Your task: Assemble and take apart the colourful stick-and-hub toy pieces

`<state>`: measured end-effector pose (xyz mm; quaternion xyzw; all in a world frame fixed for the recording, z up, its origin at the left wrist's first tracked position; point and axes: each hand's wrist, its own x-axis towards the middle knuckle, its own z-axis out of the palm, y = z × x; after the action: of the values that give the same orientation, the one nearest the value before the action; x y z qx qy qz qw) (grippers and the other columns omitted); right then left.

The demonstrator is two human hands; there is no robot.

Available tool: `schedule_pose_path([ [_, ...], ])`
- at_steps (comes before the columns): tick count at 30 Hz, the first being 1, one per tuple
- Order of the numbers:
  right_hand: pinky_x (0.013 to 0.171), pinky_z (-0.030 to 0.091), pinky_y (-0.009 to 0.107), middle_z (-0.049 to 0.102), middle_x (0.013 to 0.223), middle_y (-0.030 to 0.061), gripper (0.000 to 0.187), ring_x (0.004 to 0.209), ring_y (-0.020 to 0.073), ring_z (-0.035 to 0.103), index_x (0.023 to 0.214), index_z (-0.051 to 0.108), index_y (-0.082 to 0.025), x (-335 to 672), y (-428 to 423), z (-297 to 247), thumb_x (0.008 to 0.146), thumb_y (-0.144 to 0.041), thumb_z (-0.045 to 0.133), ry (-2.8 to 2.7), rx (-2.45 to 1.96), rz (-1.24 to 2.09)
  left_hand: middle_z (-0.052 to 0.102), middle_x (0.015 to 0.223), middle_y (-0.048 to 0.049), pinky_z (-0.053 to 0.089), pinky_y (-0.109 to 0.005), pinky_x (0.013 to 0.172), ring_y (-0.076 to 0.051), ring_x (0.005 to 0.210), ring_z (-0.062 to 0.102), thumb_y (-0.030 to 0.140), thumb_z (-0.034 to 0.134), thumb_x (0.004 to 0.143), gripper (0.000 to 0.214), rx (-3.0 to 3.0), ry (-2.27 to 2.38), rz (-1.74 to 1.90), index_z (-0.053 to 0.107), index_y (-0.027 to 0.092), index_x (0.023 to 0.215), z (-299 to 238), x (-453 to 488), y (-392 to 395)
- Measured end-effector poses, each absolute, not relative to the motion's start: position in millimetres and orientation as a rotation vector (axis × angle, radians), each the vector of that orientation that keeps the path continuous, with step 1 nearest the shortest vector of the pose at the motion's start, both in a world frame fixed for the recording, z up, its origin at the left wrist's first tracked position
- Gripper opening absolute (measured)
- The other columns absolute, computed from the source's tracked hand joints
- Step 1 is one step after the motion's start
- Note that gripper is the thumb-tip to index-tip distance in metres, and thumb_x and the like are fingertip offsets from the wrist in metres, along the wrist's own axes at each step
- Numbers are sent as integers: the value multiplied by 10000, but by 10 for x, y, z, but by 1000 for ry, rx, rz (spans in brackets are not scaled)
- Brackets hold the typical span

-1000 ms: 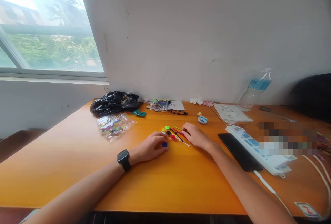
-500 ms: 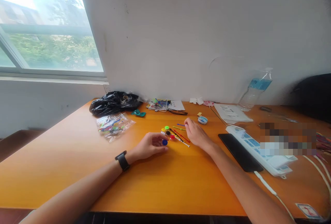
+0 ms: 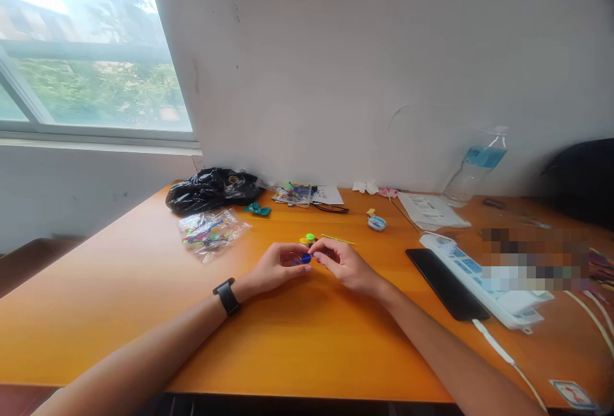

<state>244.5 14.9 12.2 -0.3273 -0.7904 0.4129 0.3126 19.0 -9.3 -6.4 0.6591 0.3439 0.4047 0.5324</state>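
My left hand (image 3: pixel 275 267), with a black watch on its wrist, pinches a small blue round piece (image 3: pixel 306 258) just above the orange table (image 3: pixel 144 313). My right hand (image 3: pixel 343 263) has its fingers closed beside that piece, its fingertips touching it; a thin stick may be between them, but I cannot make it out. Just behind the hands lie small yellow and green round pieces (image 3: pixel 307 238) and a thin yellow stick (image 3: pixel 337 239).
A clear bag of coloured parts (image 3: pixel 210 232) and a black plastic bag (image 3: pixel 211 189) lie at the back left. A black phone (image 3: pixel 447 281), a white power strip (image 3: pixel 484 281), papers (image 3: pixel 429 210) and a water bottle (image 3: pixel 472 169) are on the right.
My right hand left the sticks at the back and came leftward to meet my left hand. The blue piece was lifted off the table between the left fingers.
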Motion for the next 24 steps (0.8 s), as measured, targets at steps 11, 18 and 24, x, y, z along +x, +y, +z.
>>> schedule_pose_path([
  [11,836,484,312,598,971,24,142,885,181,569,1039,488,-258,2398,121,-9,1069,-396,474,-2149,-822,962,771,1183,-127,572,-388,951,-300,1081,712,498,700,969,455,1813,841,999,767,126,1221,-20,178,-123],
  [18,768,449,300,616,947,15,67,833,176,564,1036,498,-253,2400,97,8,1062,-315,499,-2223,-810,787,780,1083,-120,590,-342,868,-254,981,730,372,667,986,321,1887,896,1076,770,131,1173,-1,183,-168],
  [24,740,442,298,629,942,33,90,800,178,570,1002,566,-237,2421,113,42,1066,-258,506,-2313,-763,553,784,1039,-77,583,-325,876,-215,927,732,218,683,931,204,2115,1013,1265,794,202,1101,3,172,-191],
])
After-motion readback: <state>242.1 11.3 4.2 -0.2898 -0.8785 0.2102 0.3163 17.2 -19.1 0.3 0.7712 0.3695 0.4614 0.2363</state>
